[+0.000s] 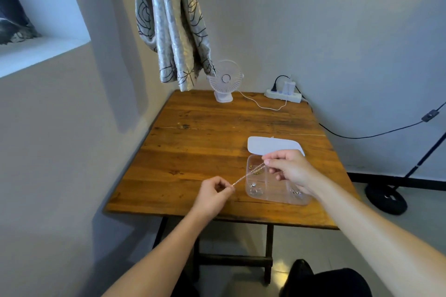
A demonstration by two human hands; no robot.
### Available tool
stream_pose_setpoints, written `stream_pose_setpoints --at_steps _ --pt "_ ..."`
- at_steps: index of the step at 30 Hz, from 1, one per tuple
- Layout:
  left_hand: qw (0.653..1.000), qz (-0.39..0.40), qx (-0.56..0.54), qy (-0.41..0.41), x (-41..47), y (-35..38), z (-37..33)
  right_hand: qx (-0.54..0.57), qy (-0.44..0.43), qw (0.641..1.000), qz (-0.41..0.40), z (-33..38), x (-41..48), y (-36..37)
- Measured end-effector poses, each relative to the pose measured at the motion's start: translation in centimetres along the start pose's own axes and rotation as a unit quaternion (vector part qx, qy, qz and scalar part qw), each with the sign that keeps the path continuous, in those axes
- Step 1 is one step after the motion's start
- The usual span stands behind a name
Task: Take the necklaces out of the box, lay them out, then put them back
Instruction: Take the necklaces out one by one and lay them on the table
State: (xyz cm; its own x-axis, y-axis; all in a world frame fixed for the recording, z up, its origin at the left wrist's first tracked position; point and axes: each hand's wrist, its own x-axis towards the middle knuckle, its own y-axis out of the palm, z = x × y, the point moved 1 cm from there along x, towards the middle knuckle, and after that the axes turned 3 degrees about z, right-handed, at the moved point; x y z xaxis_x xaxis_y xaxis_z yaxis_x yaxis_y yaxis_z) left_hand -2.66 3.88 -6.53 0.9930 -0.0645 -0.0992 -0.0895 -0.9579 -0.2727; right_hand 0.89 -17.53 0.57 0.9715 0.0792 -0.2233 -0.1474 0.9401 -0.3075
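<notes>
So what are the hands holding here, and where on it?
One thin necklace chain, stretched between them: left hand pinches one end, right hand the other, above the open box.

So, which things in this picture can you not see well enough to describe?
- Chain, head view: too thin to tell its clasp or pendant; both ends vanish inside the pinching fingers of the left hand and right hand.
- Clear box: the right hand covers its right compartments.
- Small pieces inside: too small to count or name.
- Lid: near edge hidden by the right hand.
</notes>
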Motion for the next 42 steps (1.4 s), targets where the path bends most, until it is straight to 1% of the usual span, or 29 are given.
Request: stream_pose_setpoints --at_steps 2,4,8,12,14,17,22,26,29,31,33,35,37,38,40,42 --pt "0.995 -0.002 -0.096 -0.029 -0.3 -1.4 -0.8 -0.006 -0.021 1.000 -0.021 1.0 0.8 0.5" --pt "0.987 -0.011 -0.153 -0.052 -0.8 -3.0 -1.1 -0.027 -0.049 0.998 -0.040 2.4 1.7 1.4" --pt "0.978 -0.044 -0.186 -0.087 -1.5 -6.4 0.3 -0.090 -0.100 0.990 -0.049 5.4 3.5 4.4" --pt "0.963 -0.066 -0.237 -0.111 -2.2 -9.2 2.3 -0.140 -0.108 0.984 -0.015 7.0 5.5 9.0" --pt "0.962 -0.084 -0.230 -0.117 -2.3 -10.3 3.1 -0.154 -0.108 0.982 0.015 7.4 6.1 11.3" --pt "0.968 -0.126 -0.182 -0.119 -1.9 -11.7 4.3 -0.155 -0.088 0.982 0.065 8.0 6.7 14.1" --pt "0.969 -0.180 -0.143 -0.089 1.2 -13.6 5.1 -0.092 -0.037 0.986 0.131 9.0 7.5 16.5" --pt "0.962 -0.161 -0.206 -0.077 3.5 -13.9 3.8 -0.019 -0.031 0.985 0.170 9.9 8.5 17.3" --pt "0.966 -0.095 -0.220 -0.098 4.4 -13.3 3.0 0.025 -0.028 0.981 0.191 10.5 9.7 17.6" --pt "0.968 -0.067 -0.217 -0.107 4.2 -13.2 3.2 0.045 -0.024 0.982 0.183 10.5 10.9 18.0" --pt "0.967 -0.084 -0.222 -0.093 3.4 -13.6 3.8 0.024 -0.027 0.989 0.146 10.3 12.2 18.6" --pt "0.974 -0.136 -0.169 -0.069 2.6 -14.3 5.2 -0.032 -0.037 0.994 0.099 9.5 13.7 19.7" --pt "0.978 -0.194 -0.056 -0.050 1.6 -15.0 6.6 -0.104 -0.048 0.991 0.070 8.3 15.2 21.5" --pt "0.975 -0.219 0.011 -0.042 0.9 -15.3 7.2 -0.146 -0.056 0.986 0.061 7.5 16.0 22.6" --pt "0.955 -0.257 0.146 -0.019 -0.3 -15.7 8.2 -0.219 -0.077 0.971 0.053 6.2 17.4 24.8" --pt "0.932 -0.264 0.250 -0.001 -1.0 -15.9 9.0 -0.283 -0.098 0.952 0.057 5.3 18.4 26.6"
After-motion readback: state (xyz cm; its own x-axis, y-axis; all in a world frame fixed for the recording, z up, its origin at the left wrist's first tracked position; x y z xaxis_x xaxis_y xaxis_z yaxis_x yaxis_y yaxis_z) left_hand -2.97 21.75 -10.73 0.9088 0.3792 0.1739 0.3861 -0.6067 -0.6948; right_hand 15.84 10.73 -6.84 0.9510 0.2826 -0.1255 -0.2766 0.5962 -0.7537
